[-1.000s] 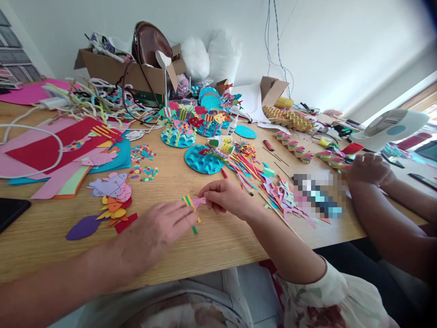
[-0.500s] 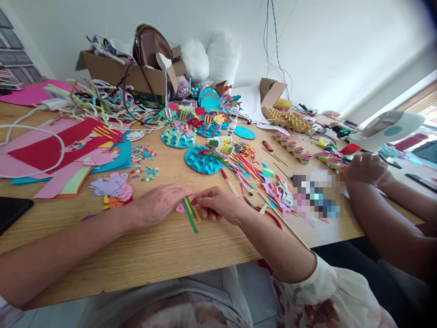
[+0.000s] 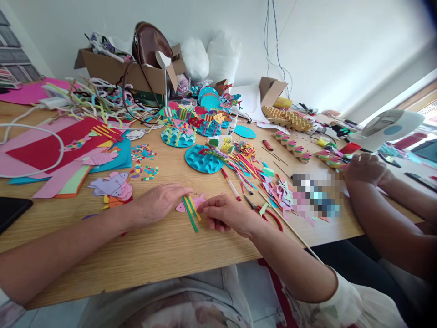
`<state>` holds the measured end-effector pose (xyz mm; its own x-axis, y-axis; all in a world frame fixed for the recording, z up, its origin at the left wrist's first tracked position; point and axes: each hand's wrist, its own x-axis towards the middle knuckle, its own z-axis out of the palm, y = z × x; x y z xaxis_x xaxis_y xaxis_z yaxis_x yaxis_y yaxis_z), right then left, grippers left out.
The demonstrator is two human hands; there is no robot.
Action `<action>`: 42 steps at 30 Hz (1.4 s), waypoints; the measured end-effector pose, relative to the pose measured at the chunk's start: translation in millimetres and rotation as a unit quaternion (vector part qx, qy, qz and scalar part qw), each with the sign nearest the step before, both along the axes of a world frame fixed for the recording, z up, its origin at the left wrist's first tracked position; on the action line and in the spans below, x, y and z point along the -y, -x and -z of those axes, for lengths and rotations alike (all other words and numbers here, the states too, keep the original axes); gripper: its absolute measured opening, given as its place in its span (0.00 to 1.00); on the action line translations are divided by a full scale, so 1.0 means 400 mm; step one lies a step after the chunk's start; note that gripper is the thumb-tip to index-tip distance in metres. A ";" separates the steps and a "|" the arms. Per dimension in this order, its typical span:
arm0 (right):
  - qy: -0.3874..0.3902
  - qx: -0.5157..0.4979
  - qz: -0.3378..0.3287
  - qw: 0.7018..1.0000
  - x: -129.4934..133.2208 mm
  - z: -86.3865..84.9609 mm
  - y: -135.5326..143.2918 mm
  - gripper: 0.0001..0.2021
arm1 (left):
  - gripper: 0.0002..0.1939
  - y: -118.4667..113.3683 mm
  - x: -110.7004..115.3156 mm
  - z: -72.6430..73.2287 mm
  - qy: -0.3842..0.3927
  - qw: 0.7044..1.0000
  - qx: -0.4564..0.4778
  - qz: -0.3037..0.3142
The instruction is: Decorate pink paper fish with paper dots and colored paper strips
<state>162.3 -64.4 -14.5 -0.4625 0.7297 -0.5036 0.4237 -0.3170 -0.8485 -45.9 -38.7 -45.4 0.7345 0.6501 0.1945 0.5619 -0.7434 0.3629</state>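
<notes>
A pink paper fish (image 3: 180, 207) lies flat on the wooden table between my hands. Green and yellow paper strips (image 3: 191, 218) run across its body, their lower ends sticking out past it. My left hand (image 3: 162, 200) reaches over from the left, fingers stretched out, the tips at the upper ends of the strips. At the right, beside the fish's tail and a yellow strip, is my right hand (image 3: 227, 213). Its fingers are curled, thumb and forefinger pressed together; whatever they may hold is too small to make out.
Lilac and pink paper fish (image 3: 111, 184) lie left, near coloured dots (image 3: 150, 172). Ahead stand blue wavy bases (image 3: 204, 159) and a glue bottle (image 3: 232, 125). Red-handled pliers (image 3: 273, 218), a pen (image 3: 231, 184) and paper scraps lie right. Another person's arms (image 3: 382, 205) rest at far right.
My right hand has drawn back slightly right and down from the fish, so its pink tail shows. My left hand and the strips stay almost where they were.
</notes>
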 end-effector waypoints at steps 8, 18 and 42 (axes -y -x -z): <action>0.013 -0.021 0.021 0.999 -0.016 -0.004 0.033 0.07 | 0.19 0.007 -0.001 -0.007 0.024 0.999 0.010 -0.030; 0.030 -0.023 0.030 0.999 0.014 -0.009 0.015 0.08 | 0.20 0.022 0.004 -0.003 -0.017 1.000 -0.008 -0.011; -0.180 0.123 0.029 0.976 0.133 -0.017 -0.114 0.04 | 0.15 0.002 0.003 -0.073 -0.055 0.998 -0.012 -0.011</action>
<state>208.0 -117.5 -7.7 -0.3129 0.9011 -0.3002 0.6188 -0.0464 -0.7842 -46.8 -39.7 -16.2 0.7253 0.6421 0.2483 0.5862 -0.7652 0.2662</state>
